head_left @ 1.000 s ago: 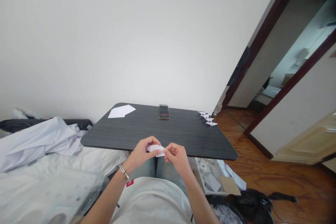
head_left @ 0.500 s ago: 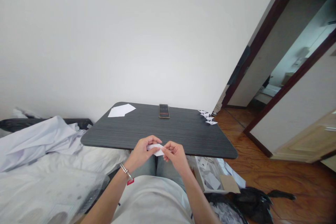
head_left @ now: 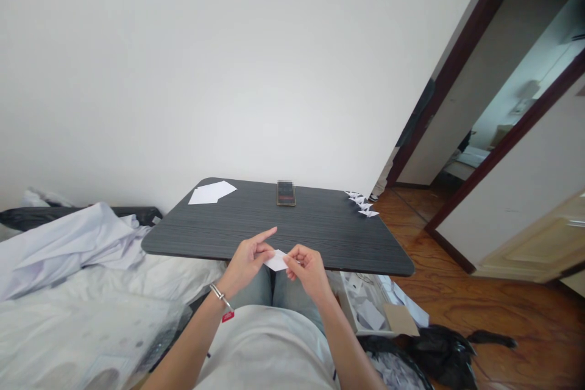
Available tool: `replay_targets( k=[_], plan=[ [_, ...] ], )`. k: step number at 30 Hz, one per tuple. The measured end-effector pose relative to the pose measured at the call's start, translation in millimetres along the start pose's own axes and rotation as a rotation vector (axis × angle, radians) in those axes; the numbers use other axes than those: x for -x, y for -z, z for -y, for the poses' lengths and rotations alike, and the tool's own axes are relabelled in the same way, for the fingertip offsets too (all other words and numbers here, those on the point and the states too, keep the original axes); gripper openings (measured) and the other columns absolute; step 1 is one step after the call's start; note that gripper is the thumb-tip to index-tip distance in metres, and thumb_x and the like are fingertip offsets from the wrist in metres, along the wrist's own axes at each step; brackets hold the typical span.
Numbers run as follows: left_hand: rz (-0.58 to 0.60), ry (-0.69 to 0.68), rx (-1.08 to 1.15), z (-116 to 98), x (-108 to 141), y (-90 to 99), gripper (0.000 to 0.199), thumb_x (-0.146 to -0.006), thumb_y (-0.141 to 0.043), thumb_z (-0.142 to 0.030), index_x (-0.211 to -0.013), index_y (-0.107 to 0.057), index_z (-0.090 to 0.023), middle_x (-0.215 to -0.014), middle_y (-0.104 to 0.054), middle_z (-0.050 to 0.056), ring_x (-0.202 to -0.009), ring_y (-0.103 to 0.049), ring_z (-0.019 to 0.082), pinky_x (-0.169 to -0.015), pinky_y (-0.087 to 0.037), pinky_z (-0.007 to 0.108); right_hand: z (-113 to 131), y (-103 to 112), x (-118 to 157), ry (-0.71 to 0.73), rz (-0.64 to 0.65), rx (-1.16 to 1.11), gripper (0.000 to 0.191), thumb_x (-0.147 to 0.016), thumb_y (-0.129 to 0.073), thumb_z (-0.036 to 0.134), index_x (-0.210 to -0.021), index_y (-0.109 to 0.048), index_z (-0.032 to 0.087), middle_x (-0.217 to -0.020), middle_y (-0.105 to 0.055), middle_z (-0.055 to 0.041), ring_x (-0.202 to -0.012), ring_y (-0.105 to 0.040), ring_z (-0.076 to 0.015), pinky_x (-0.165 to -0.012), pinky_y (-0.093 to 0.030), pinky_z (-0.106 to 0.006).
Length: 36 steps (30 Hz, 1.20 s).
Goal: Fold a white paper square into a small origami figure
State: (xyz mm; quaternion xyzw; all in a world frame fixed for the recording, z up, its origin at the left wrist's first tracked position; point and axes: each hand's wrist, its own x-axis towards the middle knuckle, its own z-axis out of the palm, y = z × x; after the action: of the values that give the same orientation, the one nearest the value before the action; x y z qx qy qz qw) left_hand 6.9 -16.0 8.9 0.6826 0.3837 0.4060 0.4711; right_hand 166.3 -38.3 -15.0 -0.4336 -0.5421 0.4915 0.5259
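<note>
A small folded piece of white paper (head_left: 276, 261) is held between my two hands, just over the near edge of the dark table (head_left: 256, 225). My left hand (head_left: 249, 261) pinches its left end between thumb and fingers, with the index finger stretched out away from it. On the right end, my right hand (head_left: 305, 265) grips the paper between thumb and curled fingers. Several small folded white paper figures (head_left: 365, 206) stand in a row at the table's right side. Flat white paper sheets (head_left: 211, 192) lie at the far left corner.
A phone (head_left: 286, 193) lies at the table's back, near the white wall. White cloth and plastic covers (head_left: 82, 244) spread at the left. Below the table's right end are a box of papers (head_left: 365, 311) and black bags (head_left: 441, 353) on the wooden floor.
My left index finger has lifted off the paper and now points outward. More of the folded paper shows between my hands. My right hand keeps its pinch almost in place.
</note>
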Motion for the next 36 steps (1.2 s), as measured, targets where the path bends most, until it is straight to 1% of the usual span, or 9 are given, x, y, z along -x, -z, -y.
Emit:
replay_targets(
  k=[5, 10, 14, 18, 23, 27, 29, 34, 36],
  plan=[
    [0.033, 0.039, 0.11, -4.0, 0.3, -0.4, 0.058, -0.074, -0.053, -0.025, -0.126, -0.037, -0.005, -0.06, -0.06, -0.001, -0.053, -0.046, 0.009, -0.054, -0.033, 0.02, -1.3, 1.7, 0.3, -0.005, 0.006, -0.016, 0.018, -0.069, -0.06, 0.03, -0.061, -0.054, 0.015, -0.046, -0.054, 0.0037, -0.037, -0.047, -0.0061, -0.038, -0.039, -0.016],
    [0.048, 0.047, 0.172, -6.3, 0.8, -1.2, 0.058, -0.074, -0.053, -0.028, -0.126, -0.037, -0.007, -0.06, -0.058, -0.002, -0.053, -0.045, 0.009, -0.053, -0.032, 0.02, -1.8, 2.0, -0.1, -0.018, 0.002, -0.033, 0.02, -0.068, -0.062, 0.031, -0.06, -0.054, 0.015, -0.045, -0.053, 0.0039, -0.036, -0.046, -0.0064, -0.038, -0.038, -0.017],
    [0.011, 0.041, 0.167, -3.4, -0.3, -0.4, 0.051, -0.076, -0.051, -0.03, -0.121, -0.042, -0.008, -0.055, -0.052, -0.004, -0.051, -0.043, 0.008, -0.05, -0.032, 0.019, -0.9, 2.8, -0.8, -0.022, -0.019, -0.066, 0.021, -0.068, -0.062, 0.033, -0.06, -0.054, 0.015, -0.043, -0.052, 0.0041, -0.035, -0.045, -0.0062, -0.037, -0.038, -0.017],
    [-0.014, 0.061, 0.168, -1.1, -1.0, 0.6, 0.048, -0.072, -0.057, -0.027, -0.116, -0.046, -0.01, -0.062, -0.055, -0.002, -0.056, -0.047, 0.009, -0.054, -0.037, 0.02, -1.0, 3.9, -1.4, -0.03, -0.023, -0.085, 0.022, -0.068, -0.062, 0.033, -0.06, -0.054, 0.015, -0.043, -0.052, 0.0043, -0.035, -0.045, -0.0061, -0.037, -0.037, -0.017],
    [-0.013, 0.008, 0.154, -2.4, 0.5, 1.0, 0.047, -0.074, -0.055, -0.023, -0.118, -0.045, -0.012, -0.062, -0.054, -0.002, -0.055, -0.046, 0.008, -0.055, -0.036, 0.02, -2.8, 4.0, -2.1, -0.041, -0.011, -0.083, 0.022, -0.067, -0.062, 0.034, -0.061, -0.054, 0.015, -0.044, -0.053, 0.0041, -0.036, -0.046, -0.0064, -0.037, -0.037, -0.017],
    [-0.028, -0.049, 0.092, -4.7, 2.5, 0.6, 0.051, -0.076, -0.052, -0.024, -0.124, -0.04, -0.014, -0.064, -0.055, -0.002, -0.057, -0.045, 0.009, -0.056, -0.034, 0.02, -0.9, 3.9, -1.9, -0.037, -0.009, -0.069, 0.022, -0.068, -0.062, 0.034, -0.061, -0.055, 0.014, -0.044, -0.053, 0.004, -0.036, -0.045, -0.0062, -0.037, -0.038, -0.017],
    [-0.035, -0.064, 0.072, -5.7, 3.1, 0.3, 0.05, -0.077, -0.052, -0.025, -0.124, -0.041, -0.014, -0.064, -0.055, -0.002, -0.058, -0.045, 0.009, -0.056, -0.033, 0.02, 0.3, 3.8, -1.6, -0.035, -0.011, -0.068, 0.023, -0.067, -0.062, 0.035, -0.061, -0.055, 0.014, -0.044, -0.053, 0.0039, -0.036, -0.045, -0.0062, -0.037, -0.038, -0.017],
    [-0.029, -0.061, 0.115, -8.6, 2.8, 0.4, 0.048, -0.079, -0.049, -0.026, -0.125, -0.04, -0.014, -0.06, -0.048, -0.004, -0.055, -0.042, 0.008, -0.056, -0.033, 0.02, 0.7, 3.4, -1.3, -0.034, -0.019, -0.073, 0.024, -0.067, -0.063, 0.035, -0.06, -0.054, 0.015, -0.044, -0.053, 0.0038, -0.036, -0.045, -0.0063, -0.037, -0.038, -0.017],
    [-0.02, -0.049, 0.153, -9.8, 2.8, 1.0, 0.048, -0.08, -0.047, -0.026, -0.126, -0.038, -0.014, -0.059, -0.049, -0.004, -0.056, -0.044, 0.008, -0.057, -0.035, 0.02, 0.2, 3.5, -1.5, -0.035, -0.02, -0.076, 0.024, -0.067, -0.063, 0.036, -0.06, -0.055, 0.015, -0.044, -0.053, 0.0037, -0.036, -0.045, -0.0064, -0.037, -0.037, -0.017]
  ],
)
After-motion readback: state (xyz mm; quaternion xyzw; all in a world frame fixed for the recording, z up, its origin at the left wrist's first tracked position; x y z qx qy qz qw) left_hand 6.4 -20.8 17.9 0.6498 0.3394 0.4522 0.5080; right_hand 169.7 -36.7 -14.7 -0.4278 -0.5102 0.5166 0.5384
